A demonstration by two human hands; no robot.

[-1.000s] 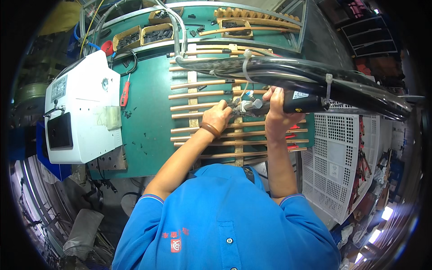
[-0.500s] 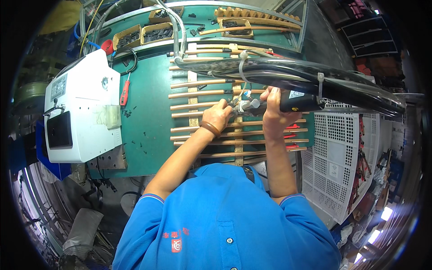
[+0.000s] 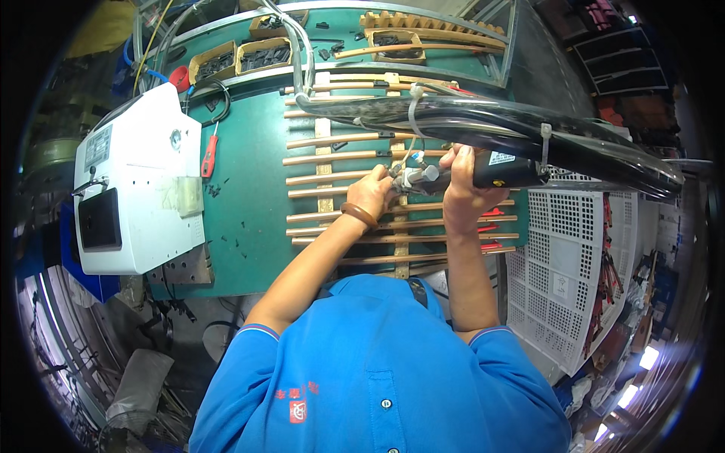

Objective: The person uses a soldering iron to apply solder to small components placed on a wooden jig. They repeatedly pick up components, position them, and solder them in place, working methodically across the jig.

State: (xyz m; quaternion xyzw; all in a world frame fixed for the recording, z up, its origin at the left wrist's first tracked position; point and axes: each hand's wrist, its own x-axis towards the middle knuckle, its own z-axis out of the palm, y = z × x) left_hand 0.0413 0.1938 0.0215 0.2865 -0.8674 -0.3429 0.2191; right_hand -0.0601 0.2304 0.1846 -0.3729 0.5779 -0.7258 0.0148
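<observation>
My right hand [image 3: 464,192] is wrapped round the black body of a powered screwdriver-like tool [image 3: 504,172], held sideways over the table with its front end pointing left. A silver metal fitting [image 3: 418,178] sits on the front of this tool. At that end my left hand [image 3: 368,198] has its fingers drawn together; what they pinch is hidden behind them. Beneath both hands lie several copper-coloured rods [image 3: 325,158], side by side across two wooden strips [image 3: 324,174]. Small black clips [image 3: 384,154] sit on some rods.
A white machine [image 3: 140,189] stands at the left beside a red-handled screwdriver [image 3: 210,156]. Thick black cables in clear sleeving [image 3: 589,140] cross above the right hand. Boxes of black parts [image 3: 263,57] line the back; white perforated crates [image 3: 559,257] stand at the right.
My left hand and the front of the tool have shifted slightly to the right. The right hand and the sleeved cables have moved a little right too. Both grips look the same.
</observation>
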